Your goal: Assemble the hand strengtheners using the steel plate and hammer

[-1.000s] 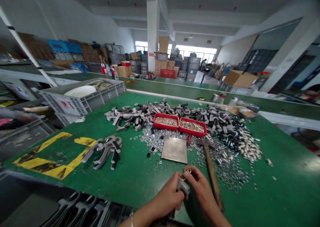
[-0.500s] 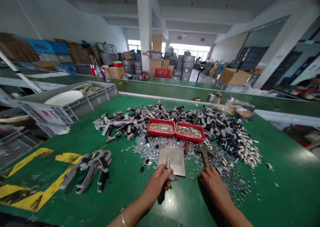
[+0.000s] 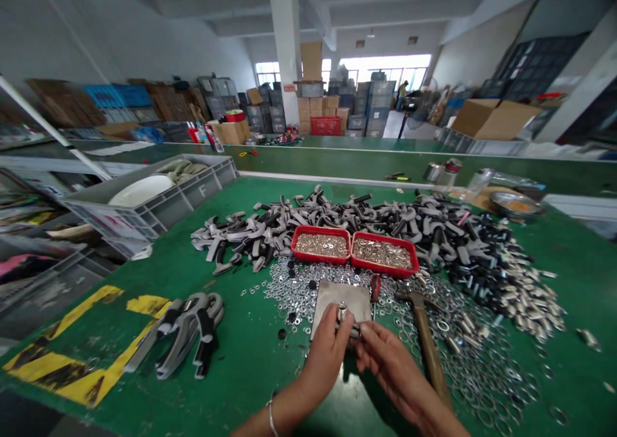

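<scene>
My left hand (image 3: 328, 346) is closed around a grey and black handle, mostly hidden by the fingers, with a shiny metal cylinder (image 3: 342, 311) sticking up from it. From the right, the bent fingers of my right hand (image 3: 388, 366) pinch the same part. Both hands are over the near edge of a flat metal plate (image 3: 340, 292). To the right of my right hand lies a hammer (image 3: 427, 340) with a wooden handle, touched by neither hand. Several finished-looking grey and black handles (image 3: 186, 337) lie together on the left.
Two red trays (image 3: 321, 257) of small metal parts stand behind the plate. Around them spread loose washers (image 3: 482, 379), a heap of grey and black handles (image 3: 260, 228) and metal cylinders (image 3: 530, 292). A grey crate (image 3: 193, 196) stands at the left; yellow-black tape (image 3: 62, 385) marks the green table.
My right hand has let go of the hammer and moved left to the part in my left hand. The hammer now lies on the table. The camera view has shifted slightly.
</scene>
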Demonstrator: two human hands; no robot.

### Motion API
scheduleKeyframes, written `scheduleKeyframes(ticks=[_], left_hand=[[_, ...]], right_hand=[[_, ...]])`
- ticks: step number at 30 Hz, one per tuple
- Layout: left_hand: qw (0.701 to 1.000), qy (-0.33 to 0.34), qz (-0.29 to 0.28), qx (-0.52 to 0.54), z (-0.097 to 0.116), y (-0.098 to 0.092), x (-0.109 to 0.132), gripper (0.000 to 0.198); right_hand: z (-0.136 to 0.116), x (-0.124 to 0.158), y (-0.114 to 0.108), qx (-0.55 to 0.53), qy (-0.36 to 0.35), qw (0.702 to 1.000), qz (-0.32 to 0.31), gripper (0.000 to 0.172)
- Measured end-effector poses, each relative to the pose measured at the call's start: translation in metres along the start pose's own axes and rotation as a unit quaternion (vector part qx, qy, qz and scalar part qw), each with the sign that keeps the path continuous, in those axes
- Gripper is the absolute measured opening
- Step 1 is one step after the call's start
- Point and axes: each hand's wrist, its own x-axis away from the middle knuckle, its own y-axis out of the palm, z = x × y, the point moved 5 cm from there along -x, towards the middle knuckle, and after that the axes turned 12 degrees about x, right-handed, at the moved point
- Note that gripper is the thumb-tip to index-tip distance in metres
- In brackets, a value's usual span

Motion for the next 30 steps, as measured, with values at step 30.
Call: scheduleKeyframes(ticks=[30], left_hand=[[0.989, -0.089, -0.055, 0.102, -0.001, 0.035, -0.019, 0.044]], right_hand=[[-0.108, 0.027, -0.327, 0.71, 0.117, 0.555, 0.417, 0.017]])
